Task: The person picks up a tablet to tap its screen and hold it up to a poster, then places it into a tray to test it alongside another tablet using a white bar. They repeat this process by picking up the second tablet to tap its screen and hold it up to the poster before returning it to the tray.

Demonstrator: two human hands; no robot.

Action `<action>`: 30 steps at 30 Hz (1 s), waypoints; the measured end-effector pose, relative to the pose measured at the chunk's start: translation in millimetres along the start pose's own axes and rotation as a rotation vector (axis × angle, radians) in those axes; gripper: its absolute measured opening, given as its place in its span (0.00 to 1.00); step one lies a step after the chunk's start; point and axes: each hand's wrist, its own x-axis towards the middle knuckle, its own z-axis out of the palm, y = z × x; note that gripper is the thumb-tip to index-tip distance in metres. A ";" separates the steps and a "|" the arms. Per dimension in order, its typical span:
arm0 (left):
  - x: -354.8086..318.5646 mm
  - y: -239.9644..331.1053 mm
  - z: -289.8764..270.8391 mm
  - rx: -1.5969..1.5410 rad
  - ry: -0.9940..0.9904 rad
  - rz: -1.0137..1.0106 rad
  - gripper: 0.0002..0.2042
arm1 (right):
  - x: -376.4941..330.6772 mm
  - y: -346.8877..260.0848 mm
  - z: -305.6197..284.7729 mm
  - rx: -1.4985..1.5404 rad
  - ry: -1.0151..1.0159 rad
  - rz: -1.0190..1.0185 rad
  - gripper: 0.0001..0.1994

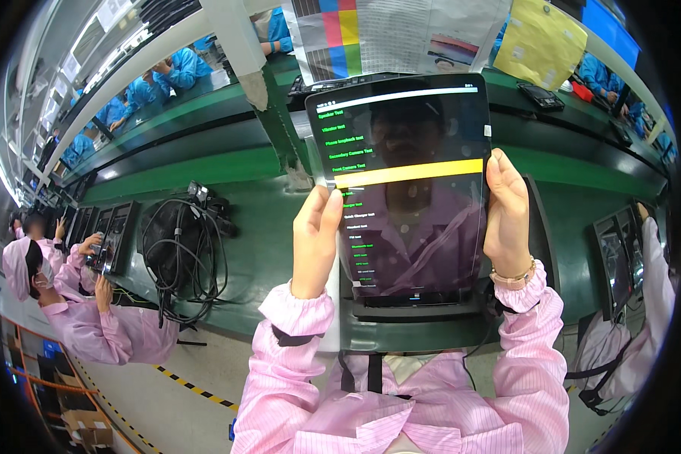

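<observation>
A black tablet (416,250) is held upright in front of me above the green bench. Its dark screen carries a list of mostly green text lines, crossed by a bright yellow bar. My left hand (316,238) grips the tablet's left edge, thumb along the frame. On the opposite edge my right hand (507,216) is closed around the side, its thumb near the upper part. Fingers behind the tablet are hidden. Pink sleeves cover both forearms, and a band circles my right wrist. Beneath the tablet's lower end, part of a dark tray (386,312) shows on the bench.
Coiled black cables (180,253) lie on the green bench (257,265) to the left. A post (268,106) rises beyond it. Printed sheets (401,38) and a yellow paper (541,45) hang ahead. Co-workers in pink (102,325) handle devices at the left; another is at the right.
</observation>
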 end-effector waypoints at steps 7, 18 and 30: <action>-51.8 -15.5 -14.9 0.005 -0.217 0.001 0.32 | -7.3 -9.1 4.2 0.047 -0.015 -0.051 0.07; -91.0 -3.3 -25.4 -0.095 -0.406 -0.230 0.48 | -16.5 -11.5 10.7 0.098 -0.010 -0.082 0.07; -116.5 8.6 -20.2 -0.049 -0.326 -0.153 0.49 | -46.3 -27.8 13.8 0.127 -0.029 -0.147 0.06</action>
